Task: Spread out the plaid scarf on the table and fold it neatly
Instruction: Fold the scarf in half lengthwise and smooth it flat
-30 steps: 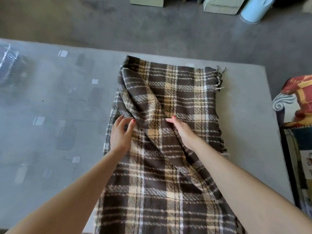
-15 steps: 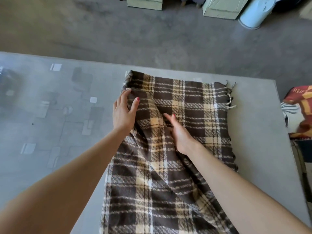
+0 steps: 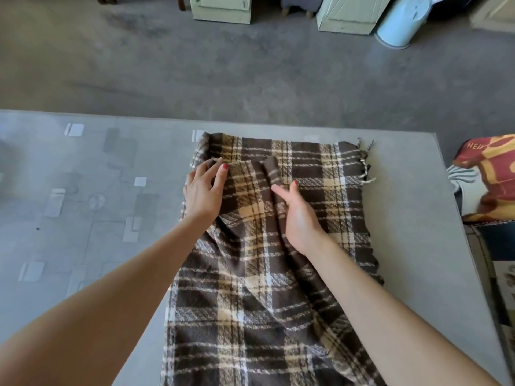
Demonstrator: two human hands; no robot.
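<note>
The brown and cream plaid scarf (image 3: 306,168) lies lengthwise on the grey table (image 3: 412,218), its fringed far end near the table's far edge and its near part running off the bottom of the view. A rumpled upper layer runs diagonally across it. My left hand (image 3: 202,192) is at the scarf's left edge and pinches the far corner of that upper layer between thumb and fingers. My right hand (image 3: 296,215) rests on the middle of the scarf with thumb and forefinger spread, pressing beside a raised crease.
The tabletop to the left carries pale square marks (image 3: 74,130). A red and yellow printed cloth (image 3: 490,174) lies off the table's right edge. Beyond the far edge is grey floor with pale green cabinets (image 3: 223,8) and a light blue bin (image 3: 401,23).
Both hands have moved toward the scarf's far end, the left one carrying the upper layer's corner farther up. The right hand slid up the middle crease.
</note>
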